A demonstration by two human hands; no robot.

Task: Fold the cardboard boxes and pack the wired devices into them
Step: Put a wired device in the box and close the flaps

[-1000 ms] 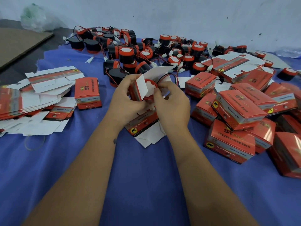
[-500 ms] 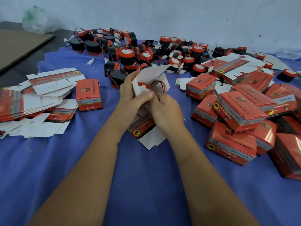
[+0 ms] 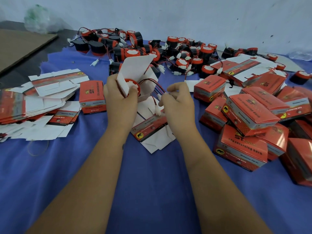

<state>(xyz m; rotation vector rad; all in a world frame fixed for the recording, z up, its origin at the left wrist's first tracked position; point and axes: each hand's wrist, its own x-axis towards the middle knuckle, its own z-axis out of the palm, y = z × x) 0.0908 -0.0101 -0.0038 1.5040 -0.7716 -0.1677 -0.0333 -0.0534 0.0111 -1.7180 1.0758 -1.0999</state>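
We see bare blue cloth (image 3: 152,191) across the lower middle of the frame, between and around our forearms, where a hand could pass freely. At the right edge a heap of folded red boxes (image 3: 249,115) blocks the way. At the left, a stack of flat cartons (image 3: 33,102) and one closed box (image 3: 92,97) crowd the cloth. Across the upper middle, a tangled pile of wired devices (image 3: 177,53) bars reach toward the wall (image 3: 185,17). A flat carton (image 3: 152,130) lies under our hands.
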